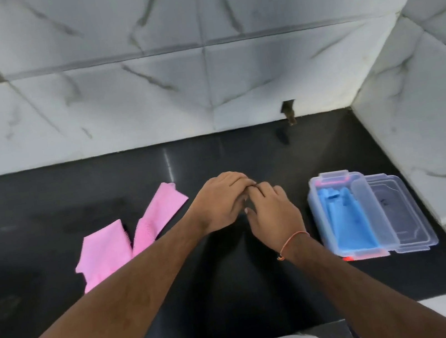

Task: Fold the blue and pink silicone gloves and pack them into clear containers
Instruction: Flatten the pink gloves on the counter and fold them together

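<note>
Two pink silicone gloves lie flat on the black counter at the left: one (103,252) nearer me, partly under my left forearm, the other (159,215) angled toward the wall. Blue gloves (346,219) lie folded inside a clear container (322,220) at the right. Its clear lid (398,214) leans beside it, over a second clear container (425,236). My left hand (218,201) and right hand (274,216) meet over the middle of the counter, fingers touching each other. Neither hand holds anything that I can see.
White marble-patterned tiles form the back wall (202,84) and a side wall (427,121) close to the right of the containers. A small dark notch (289,113) marks the wall base. The counter's front edge (271,336) runs just ahead of my body.
</note>
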### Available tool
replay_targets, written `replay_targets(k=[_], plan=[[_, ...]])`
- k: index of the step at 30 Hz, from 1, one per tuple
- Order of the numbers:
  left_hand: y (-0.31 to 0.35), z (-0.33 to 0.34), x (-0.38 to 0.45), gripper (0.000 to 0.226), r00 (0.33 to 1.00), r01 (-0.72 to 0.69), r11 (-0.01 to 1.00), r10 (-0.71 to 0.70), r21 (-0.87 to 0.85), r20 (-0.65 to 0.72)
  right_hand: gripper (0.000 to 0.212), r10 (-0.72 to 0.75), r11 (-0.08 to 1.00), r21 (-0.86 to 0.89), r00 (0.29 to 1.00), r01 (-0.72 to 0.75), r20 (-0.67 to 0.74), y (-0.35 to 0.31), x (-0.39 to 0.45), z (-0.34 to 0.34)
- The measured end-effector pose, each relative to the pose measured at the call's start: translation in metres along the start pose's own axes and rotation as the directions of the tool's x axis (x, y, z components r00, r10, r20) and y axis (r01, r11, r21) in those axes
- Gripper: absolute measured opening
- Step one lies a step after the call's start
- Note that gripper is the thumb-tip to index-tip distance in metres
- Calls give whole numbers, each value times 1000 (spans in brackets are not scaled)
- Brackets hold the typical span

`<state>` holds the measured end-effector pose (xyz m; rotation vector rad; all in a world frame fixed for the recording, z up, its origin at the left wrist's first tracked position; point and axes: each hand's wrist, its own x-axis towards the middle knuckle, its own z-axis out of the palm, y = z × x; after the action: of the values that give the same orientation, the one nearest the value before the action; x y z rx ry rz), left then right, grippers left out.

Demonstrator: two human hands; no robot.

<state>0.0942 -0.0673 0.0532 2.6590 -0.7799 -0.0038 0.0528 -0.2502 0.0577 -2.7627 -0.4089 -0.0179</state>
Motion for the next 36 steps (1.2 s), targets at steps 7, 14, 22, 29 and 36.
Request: replay_targets(k=[7,14,22,29,36], plan=[[-82,-18,-136,92,722,686,721,-691,96,38,55,-78,985,168,947,26,311,-98,13,72],[-115,-8,-176,33,600,797,581,-793,-163,108,52,111,832,403,826,-382,553,-149,16,116],[-88,-21,-158,15,463,525,-19,-833,-851,304,45,161,374,630,716,-681,679,-163,10,107],[-55,-27,-145,33,426,325,-113,-869,-939,252,19,90,759,580,929,-297,359,-140,16,38],[-49,-52,-132,78,947,214,844,-302,-491,-107,27,-195,981,74,904,181,381,-124,37,-67]])
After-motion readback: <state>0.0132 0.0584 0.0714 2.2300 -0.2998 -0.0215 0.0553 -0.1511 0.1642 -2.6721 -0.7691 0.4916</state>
